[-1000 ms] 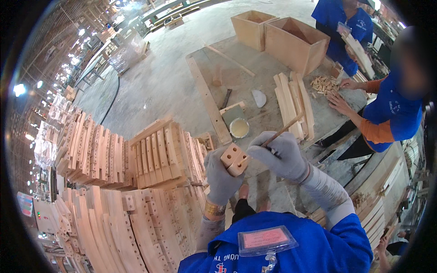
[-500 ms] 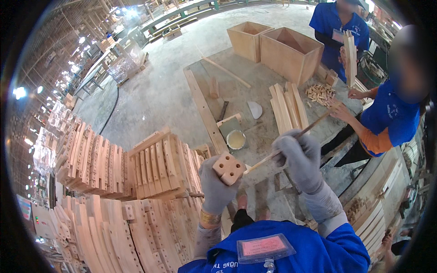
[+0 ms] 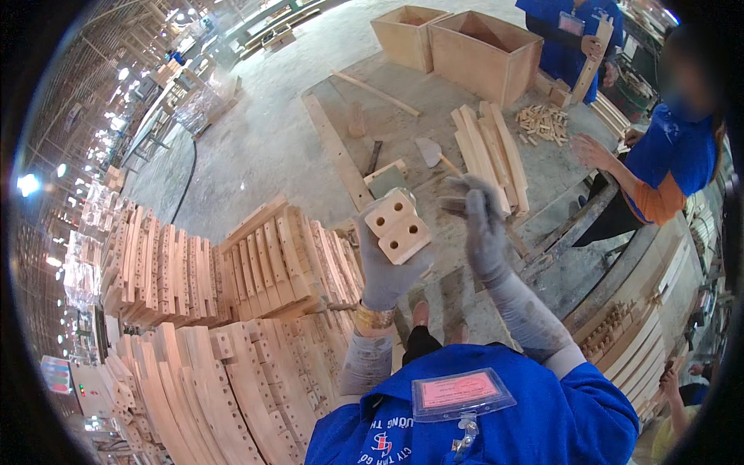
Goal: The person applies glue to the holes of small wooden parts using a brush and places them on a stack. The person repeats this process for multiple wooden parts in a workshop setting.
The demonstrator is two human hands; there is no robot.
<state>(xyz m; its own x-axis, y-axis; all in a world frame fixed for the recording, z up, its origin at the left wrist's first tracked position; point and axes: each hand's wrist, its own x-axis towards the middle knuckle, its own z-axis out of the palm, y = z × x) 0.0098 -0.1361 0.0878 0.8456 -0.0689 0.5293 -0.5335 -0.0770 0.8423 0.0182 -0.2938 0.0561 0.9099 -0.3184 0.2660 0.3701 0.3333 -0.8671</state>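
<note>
My left hand (image 3: pixel 384 267), in a grey glove, is closed around two pale wooden pieces (image 3: pixel 399 232) pressed side by side. Their end faces point up and show several round drilled holes. To the right, my gloved right hand (image 3: pixel 482 225) is raised with a thin wooden stick (image 3: pixel 449 164) in its fingers. The stick's pale end points up and left, apart from the pieces; the glove hides its middle. Just beyond the left hand, the pot (image 3: pixel 401 194) is mostly covered by the wooden pieces.
Stacks of drilled wooden parts (image 3: pixel 263 271) stand at my left. On the table lie a white scraper blade (image 3: pixel 427 152), wooden slats (image 3: pixel 492 159) and a pile of dowels (image 3: pixel 542 123). Two wooden boxes (image 3: pixel 484 66) stand at the back. Two co-workers in blue shirts (image 3: pixel 674 155) are at the right.
The stick's pale end has left the wooden pieces and swung up and away. The pieces have risen and tilted in my left hand. A co-worker's hand has moved off the dowels.
</note>
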